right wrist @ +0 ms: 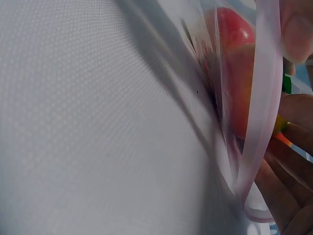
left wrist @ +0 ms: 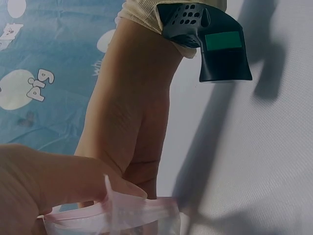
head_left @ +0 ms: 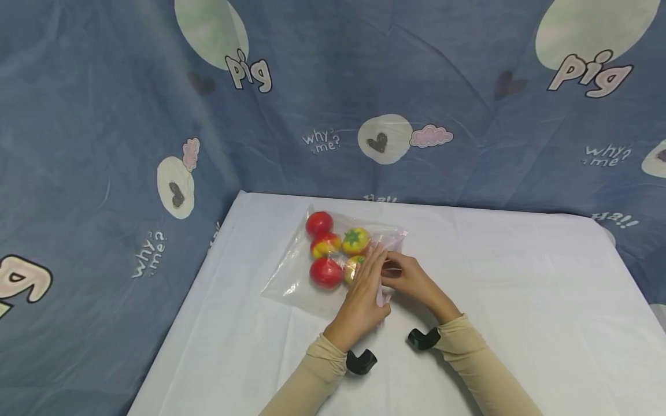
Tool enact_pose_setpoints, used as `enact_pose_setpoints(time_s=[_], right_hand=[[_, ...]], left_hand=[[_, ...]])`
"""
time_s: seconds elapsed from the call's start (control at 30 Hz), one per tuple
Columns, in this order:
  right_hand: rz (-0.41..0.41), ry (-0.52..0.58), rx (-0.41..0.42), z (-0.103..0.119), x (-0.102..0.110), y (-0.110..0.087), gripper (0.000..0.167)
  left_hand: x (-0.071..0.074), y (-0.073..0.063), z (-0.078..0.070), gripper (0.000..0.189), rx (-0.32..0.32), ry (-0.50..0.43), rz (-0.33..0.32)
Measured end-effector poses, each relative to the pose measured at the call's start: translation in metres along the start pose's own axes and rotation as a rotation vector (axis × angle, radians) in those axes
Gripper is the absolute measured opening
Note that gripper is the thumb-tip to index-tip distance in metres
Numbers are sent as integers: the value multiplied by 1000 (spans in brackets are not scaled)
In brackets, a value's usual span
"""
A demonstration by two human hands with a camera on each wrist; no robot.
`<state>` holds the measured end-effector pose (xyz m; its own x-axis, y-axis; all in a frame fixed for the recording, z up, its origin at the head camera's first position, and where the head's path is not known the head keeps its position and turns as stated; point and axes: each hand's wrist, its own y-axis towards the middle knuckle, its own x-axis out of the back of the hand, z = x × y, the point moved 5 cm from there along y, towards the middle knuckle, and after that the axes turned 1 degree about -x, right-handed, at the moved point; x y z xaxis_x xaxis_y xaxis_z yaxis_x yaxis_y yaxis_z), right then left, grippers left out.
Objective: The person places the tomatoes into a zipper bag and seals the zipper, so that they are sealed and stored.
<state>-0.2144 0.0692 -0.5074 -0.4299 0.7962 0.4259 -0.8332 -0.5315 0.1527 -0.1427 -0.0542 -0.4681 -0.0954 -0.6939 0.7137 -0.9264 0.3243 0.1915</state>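
Observation:
A clear plastic zip bag (head_left: 291, 289) with a pinkish edge lies flat on the white table. Inside are two red round fruits (head_left: 326, 273), a red-and-yellow fruit (head_left: 326, 246) and two yellowish ones, one showing a green leafy top (head_left: 355, 240). My left hand (head_left: 361, 294) rests over the bag's near right part with straight fingers, partly covering a yellowish fruit. Its thumb stands apart from the fingers, near the edge. My right hand (head_left: 416, 283) has bent fingers and pinches the bag's edge strip (right wrist: 264, 93) from the right. Its fingertips are partly hidden.
Dark wrist cameras (head_left: 361, 362) sit at both cuffs, just above the white tablecloth (head_left: 520, 277). A blue printed curtain (head_left: 468, 75) hangs behind the table's far edge and along its left side.

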Motion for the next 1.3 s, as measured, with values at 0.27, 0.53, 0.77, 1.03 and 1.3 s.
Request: enact_pose_setpoints(time_s=[0.27,0.53,0.77,1.03,1.3], right_hand=[[1,-38,2,2,1,5,44],[18,-23,-31,3,-1,11,42],[12,-53,-28,5,-2,14,41],[38,-65,-48,6,-2,21,40],[77,-69,-23,9,-4,29,42]], left_hand=[[-1,2,1,108,8,6,9],[-1,0,1,109,-7,-10,2],[-2,0,1,110,1,-5,7],[-3,1,2,111,0,18,10],[-3,0,2,109,19,9,24]])
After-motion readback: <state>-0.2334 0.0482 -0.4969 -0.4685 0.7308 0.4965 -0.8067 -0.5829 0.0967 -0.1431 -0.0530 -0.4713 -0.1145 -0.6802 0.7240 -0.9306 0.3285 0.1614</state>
